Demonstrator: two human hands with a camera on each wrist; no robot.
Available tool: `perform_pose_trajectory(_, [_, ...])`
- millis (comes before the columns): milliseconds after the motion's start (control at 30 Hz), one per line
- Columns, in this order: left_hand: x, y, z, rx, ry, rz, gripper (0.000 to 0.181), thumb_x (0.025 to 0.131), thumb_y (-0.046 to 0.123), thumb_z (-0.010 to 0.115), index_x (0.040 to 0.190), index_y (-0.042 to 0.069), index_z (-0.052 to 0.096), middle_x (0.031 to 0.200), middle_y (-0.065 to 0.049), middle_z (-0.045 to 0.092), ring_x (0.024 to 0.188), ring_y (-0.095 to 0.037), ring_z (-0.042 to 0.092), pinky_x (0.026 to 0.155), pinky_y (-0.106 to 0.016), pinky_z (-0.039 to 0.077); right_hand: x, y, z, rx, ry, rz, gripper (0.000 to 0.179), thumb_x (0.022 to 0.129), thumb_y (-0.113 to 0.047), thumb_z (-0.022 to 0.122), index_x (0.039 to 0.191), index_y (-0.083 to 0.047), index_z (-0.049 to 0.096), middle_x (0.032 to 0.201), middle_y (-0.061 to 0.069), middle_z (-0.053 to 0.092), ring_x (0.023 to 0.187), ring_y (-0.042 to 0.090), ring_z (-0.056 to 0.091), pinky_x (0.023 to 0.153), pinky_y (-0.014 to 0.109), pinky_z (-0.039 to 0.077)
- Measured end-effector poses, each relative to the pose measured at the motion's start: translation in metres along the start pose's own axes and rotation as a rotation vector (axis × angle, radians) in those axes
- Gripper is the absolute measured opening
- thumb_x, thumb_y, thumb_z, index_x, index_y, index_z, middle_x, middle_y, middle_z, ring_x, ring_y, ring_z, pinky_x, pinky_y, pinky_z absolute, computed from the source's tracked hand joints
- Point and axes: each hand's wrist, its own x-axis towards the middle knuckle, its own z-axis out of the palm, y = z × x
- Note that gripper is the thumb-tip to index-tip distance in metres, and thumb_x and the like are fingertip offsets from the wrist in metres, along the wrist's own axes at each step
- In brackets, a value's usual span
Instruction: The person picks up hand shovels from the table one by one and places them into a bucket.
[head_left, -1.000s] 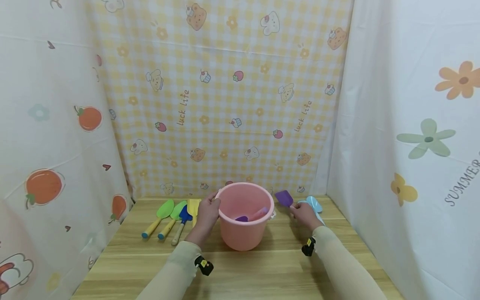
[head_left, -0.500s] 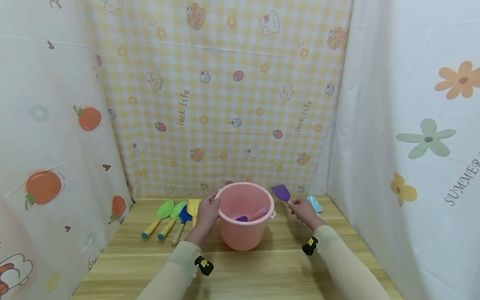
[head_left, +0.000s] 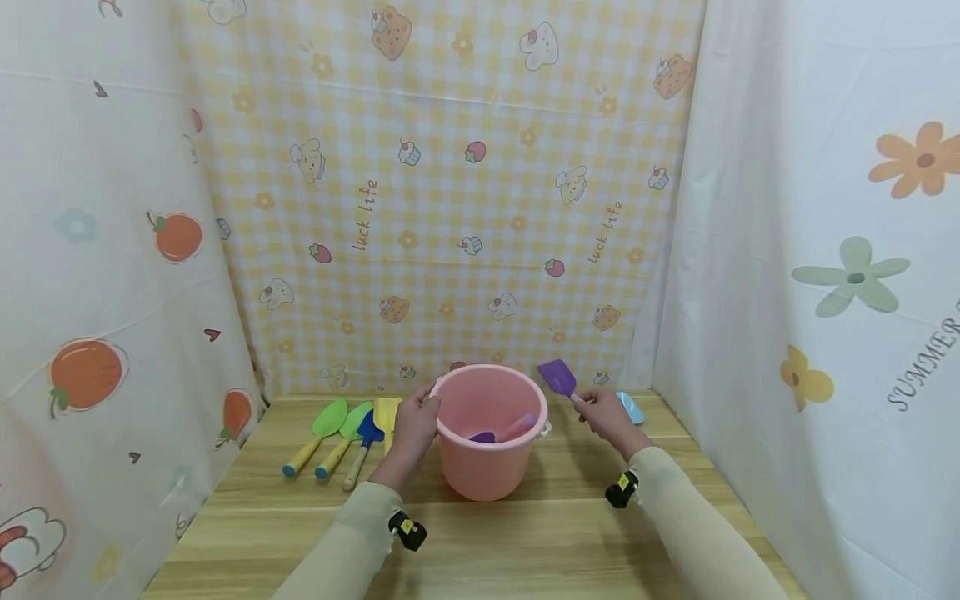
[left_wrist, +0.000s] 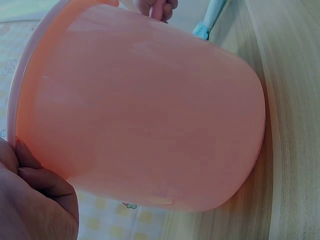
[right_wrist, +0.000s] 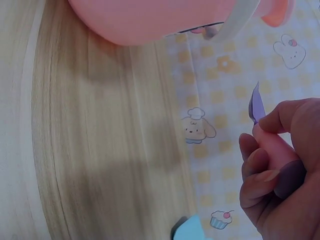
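A pink bucket [head_left: 483, 475] stands upright on the table. My left hand [head_left: 412, 425] pinches its rim at the left, thumb on the outer wall in the left wrist view [left_wrist: 40, 200]. My right hand [head_left: 609, 417], right of the bucket, grips a toy shovel with a purple blade [head_left: 557, 377]. Its pink handle [right_wrist: 275, 147] lies between thumb and curled fingers in the right wrist view. The blade is raised, pointing up and left, a little right of the bucket's rim. Inside the bucket lies a shovel with a pink handle [head_left: 517, 428] and a purple blade [head_left: 483, 437].
A light blue shovel [head_left: 630, 407] lies behind my right hand, partly hidden. Left of the bucket are two green shovels [head_left: 330, 417], a blue one [head_left: 371, 427] and a yellow one [head_left: 387, 410]. Patterned curtains [head_left: 450, 208] enclose the wooden table [head_left: 510, 550] at the back and sides.
My right hand has lifted the purple shovel up and slightly left, away from the light blue shovel. My left hand and the bucket have stayed in place.
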Motion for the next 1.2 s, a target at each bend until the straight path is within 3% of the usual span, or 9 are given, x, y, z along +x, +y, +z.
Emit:
perform_pose_trajectory(167, [0.000,-0.001,0.000,-0.006,-0.001,0.003,0.050,0.113,0.028,0.056,0.161,0.014,0.060,0.158,-0.013,0.061,0.132,-0.031,0.068,0.101,-0.044,0.063,-0.005,-0.008,-0.003,-0.016,-0.001,-0.015,0.041,0.114,-0.038,0.062,0.121,0.001,0.070,0.104,0.019,0.076,0.068,0.018,0.058,0.060,0.031,0.050])
perform_pose_trajectory(500, [-0.003,0.001,-0.001,-0.004,-0.010,0.004,0.050,0.114,0.030,0.056,0.162,0.015,0.059,0.160,-0.013,0.060,0.135,-0.033,0.067,0.102,-0.045,0.062,-0.007,-0.021,-0.009,-0.007,-0.005,-0.029,0.048,0.113,-0.042,0.063,0.126,0.004,0.073,0.106,0.019,0.076,0.070,0.017,0.058,0.061,0.030,0.050])
perform_pose_trajectory(733, [-0.002,0.001,-0.002,-0.003,-0.011,0.006,0.050,0.113,0.029,0.056,0.161,0.016,0.059,0.159,-0.013,0.061,0.132,-0.032,0.068,0.099,-0.043,0.064,-0.008,-0.028,-0.012,-0.019,-0.003,-0.047,0.043,0.112,-0.043,0.065,0.113,-0.003,0.078,0.102,0.019,0.076,0.067,0.017,0.055,0.058,0.029,0.046])
perform_pose_trajectory(1000, [-0.003,0.001,-0.001,-0.011,-0.016,0.007,0.050,0.113,0.029,0.056,0.161,0.016,0.059,0.160,-0.012,0.061,0.138,-0.034,0.065,0.103,-0.046,0.062,-0.013,-0.042,-0.014,-0.014,-0.018,-0.094,0.038,0.111,-0.042,0.066,0.102,-0.007,0.077,0.082,0.005,0.070,0.062,0.015,0.051,0.053,0.027,0.041])
perform_pose_trajectory(1200, [-0.003,0.000,-0.001,-0.010,-0.014,0.004,0.049,0.114,0.030,0.056,0.161,0.016,0.059,0.160,-0.012,0.060,0.139,-0.035,0.064,0.103,-0.047,0.061,-0.015,-0.051,-0.014,-0.009,-0.024,-0.121,0.037,0.111,-0.039,0.067,0.105,-0.005,0.079,0.089,0.014,0.074,0.061,0.015,0.051,0.053,0.027,0.041])
